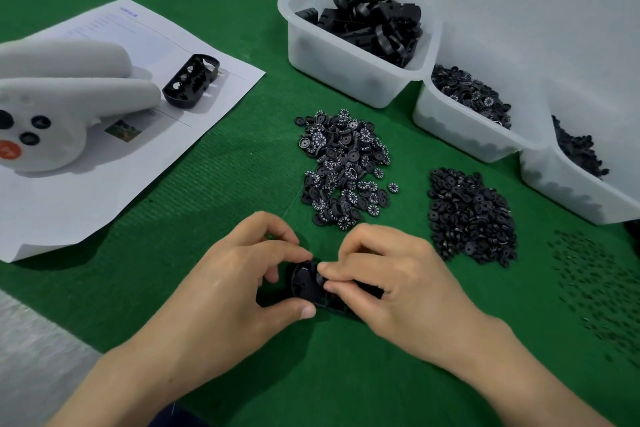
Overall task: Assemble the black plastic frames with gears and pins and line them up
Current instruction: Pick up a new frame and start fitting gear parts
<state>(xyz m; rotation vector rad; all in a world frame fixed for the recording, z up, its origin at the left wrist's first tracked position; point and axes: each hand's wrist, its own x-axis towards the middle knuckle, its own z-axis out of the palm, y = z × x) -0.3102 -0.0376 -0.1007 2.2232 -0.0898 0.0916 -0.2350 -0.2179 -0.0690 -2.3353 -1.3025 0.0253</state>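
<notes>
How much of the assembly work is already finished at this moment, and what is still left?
Done: a first frame, seemingly assembled, lies on the paper sheet. In hand: the left hand and right hand both grip a second frame. Left: the numbered gear pile, the disc pile, the scattered pins and a bin of empty frames hold many parts, and no row of frames is formed yet.

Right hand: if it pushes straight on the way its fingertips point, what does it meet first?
The black frame, which the right hand is pinching; just beyond, probably the curled fingers of the left hand, gripping the same frame. Depth is unclear from one view.
</notes>
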